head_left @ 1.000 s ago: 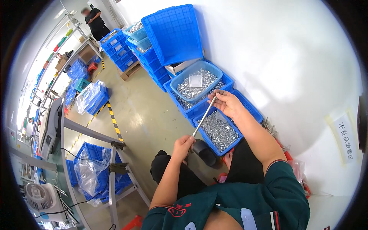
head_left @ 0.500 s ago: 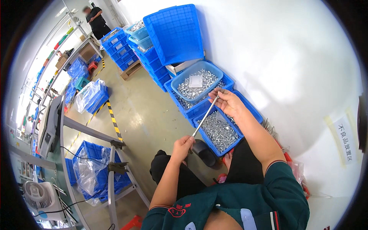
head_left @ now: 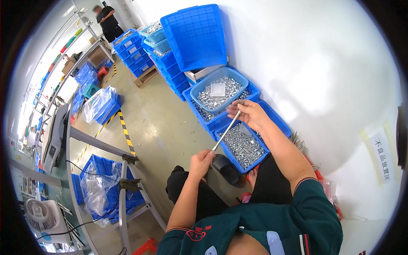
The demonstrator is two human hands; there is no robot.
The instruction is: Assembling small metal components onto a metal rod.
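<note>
A thin metal rod [head_left: 225, 132] slants between my two hands above the floor and the near parts bin. My left hand [head_left: 201, 165] is closed round its lower end. At the upper end is my right hand [head_left: 253, 115], its fingers stretched out and slightly blurred. The rod's tip meets it near the thumb, and I cannot make out whether a small part sits there. Below my right hand, a blue bin [head_left: 264, 155] holds many small shiny metal parts [head_left: 243, 146]. Just behind it, a light-blue basin [head_left: 195, 94] of metal pieces rests on another blue bin, with a clear square piece [head_left: 217, 89] on top.
An empty blue crate [head_left: 193, 38] leans upright behind the basin, beside stacked blue bins [head_left: 163, 70]. At left stand a table frame [head_left: 123, 199], a fan [head_left: 40, 216] and plastic-covered bins [head_left: 102, 106]. A white wall [head_left: 318, 63] bounds the right. A person [head_left: 108, 23] stands far back.
My right hand's fingers have opened away from the rod's upper end and shifted slightly left. My left hand keeps its hold with little movement.
</note>
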